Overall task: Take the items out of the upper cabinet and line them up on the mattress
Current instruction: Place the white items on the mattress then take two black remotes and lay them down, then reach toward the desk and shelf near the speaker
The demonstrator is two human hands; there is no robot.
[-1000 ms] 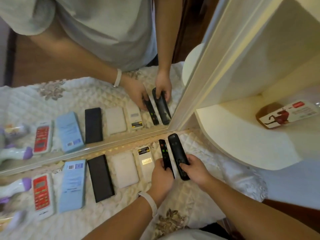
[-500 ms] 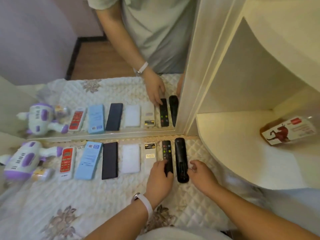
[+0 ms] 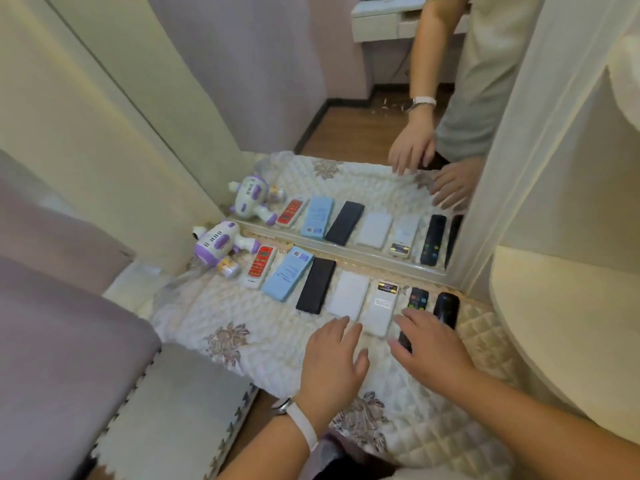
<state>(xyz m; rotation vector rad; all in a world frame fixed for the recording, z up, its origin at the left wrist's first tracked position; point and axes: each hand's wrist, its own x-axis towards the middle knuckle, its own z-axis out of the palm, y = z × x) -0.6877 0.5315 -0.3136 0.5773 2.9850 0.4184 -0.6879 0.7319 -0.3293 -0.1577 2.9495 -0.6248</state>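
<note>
0.5 s ago my 2 hands were on the 2 black remotes, squaring them up. Now both have let go and drawn back from the mirror [image 3: 363, 188], so I judge this pair placed and the row on the mattress [image 3: 242, 317] longer by 2. My left hand [image 3: 334, 362] hovers with fingers spread, holding nothing, its fingertips just short of the white power bank [image 3: 349, 295]. My right hand [image 3: 427, 344] is likewise spread and empty, over the end of the slim black remote [image 3: 417, 299] that lies away from the mirror; whether it touches, I cannot tell. The rounded black remote [image 3: 446, 308] lies just beside it, pointing at the mirror, free of my fingers.
</note>
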